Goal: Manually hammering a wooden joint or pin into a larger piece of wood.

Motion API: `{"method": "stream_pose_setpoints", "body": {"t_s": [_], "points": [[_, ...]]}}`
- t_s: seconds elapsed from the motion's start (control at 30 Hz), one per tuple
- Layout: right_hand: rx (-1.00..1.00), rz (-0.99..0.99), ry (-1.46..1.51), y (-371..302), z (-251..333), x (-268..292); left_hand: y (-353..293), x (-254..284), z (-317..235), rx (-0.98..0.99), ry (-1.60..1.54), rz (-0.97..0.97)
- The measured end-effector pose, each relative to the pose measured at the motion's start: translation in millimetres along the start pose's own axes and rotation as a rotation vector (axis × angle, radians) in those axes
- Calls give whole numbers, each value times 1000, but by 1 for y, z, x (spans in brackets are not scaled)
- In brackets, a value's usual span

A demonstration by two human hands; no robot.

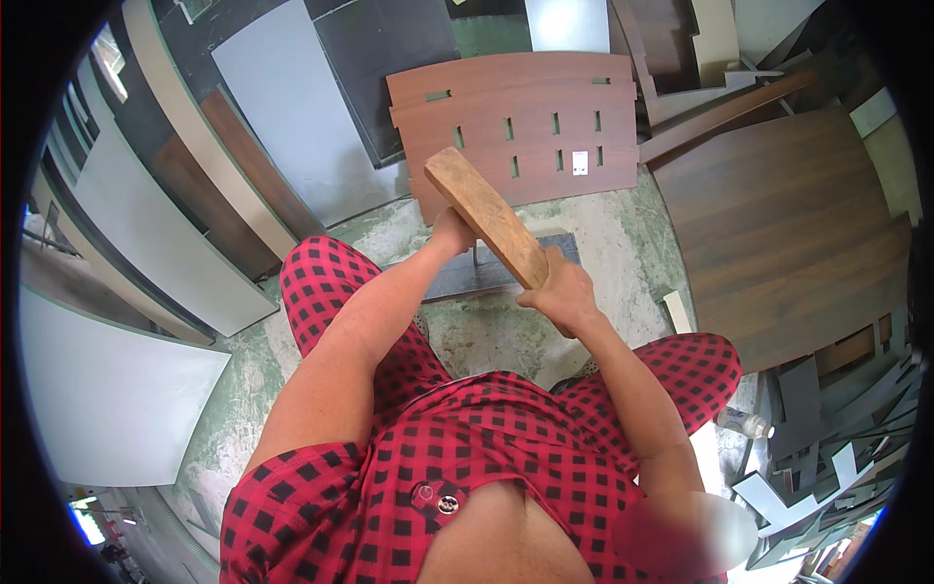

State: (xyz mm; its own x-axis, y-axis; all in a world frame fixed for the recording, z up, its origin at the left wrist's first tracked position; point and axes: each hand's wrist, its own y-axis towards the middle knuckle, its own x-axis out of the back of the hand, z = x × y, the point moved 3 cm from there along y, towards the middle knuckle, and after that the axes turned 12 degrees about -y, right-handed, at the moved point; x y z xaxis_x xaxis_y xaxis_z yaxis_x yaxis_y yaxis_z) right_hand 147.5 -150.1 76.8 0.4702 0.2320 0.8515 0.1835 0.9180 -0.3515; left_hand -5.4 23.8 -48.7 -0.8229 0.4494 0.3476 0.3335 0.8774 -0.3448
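Observation:
A thick, worn wooden block [491, 220] is held slantwise in front of me, its far end to the left. My right hand [567, 292] is closed round its near end. At the block's left side my left hand [452, 232] is closed against it, its fingers mostly hidden behind the wood. Below both hands a dark grey flat slab [452, 278] lies on the floor between my feet. A thin dark piece [476, 255] shows just under my left hand; I cannot tell what it is.
A reddish-brown slotted panel [525, 122] stands ahead. White and brown boards [175, 234] lean on the left. A large dark brown panel [778, 234] is on the right, with many offcuts [827, 457] and a clear bottle [744, 422] nearer. My checked trouser knees flank the slab.

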Motion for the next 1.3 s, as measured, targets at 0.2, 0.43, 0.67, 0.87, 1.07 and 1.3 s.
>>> {"method": "stream_pose_setpoints", "body": {"t_s": [0.2, 0.43, 0.67, 0.87, 1.07, 1.3], "points": [[155, -365, 273, -18, 14, 26, -13, -1, -9, -139, -197, 119], [9, -47, -11, 4, -11, -8, -4, -3, -3, 48, -168, 73], [210, -399, 345, -17, 14, 25, 11, 4, 21, -134, -252, 130], [21, -113, 84, 1, -12, 2, -6, -6, -16, 29, 24, 97], [33, -129, 117, -6, -5, 16, -1, -2, -4, -3, -89, 158], [6, -167, 179, -7, -7, 24, 3, -14, -2, -154, -123, 222]]}}
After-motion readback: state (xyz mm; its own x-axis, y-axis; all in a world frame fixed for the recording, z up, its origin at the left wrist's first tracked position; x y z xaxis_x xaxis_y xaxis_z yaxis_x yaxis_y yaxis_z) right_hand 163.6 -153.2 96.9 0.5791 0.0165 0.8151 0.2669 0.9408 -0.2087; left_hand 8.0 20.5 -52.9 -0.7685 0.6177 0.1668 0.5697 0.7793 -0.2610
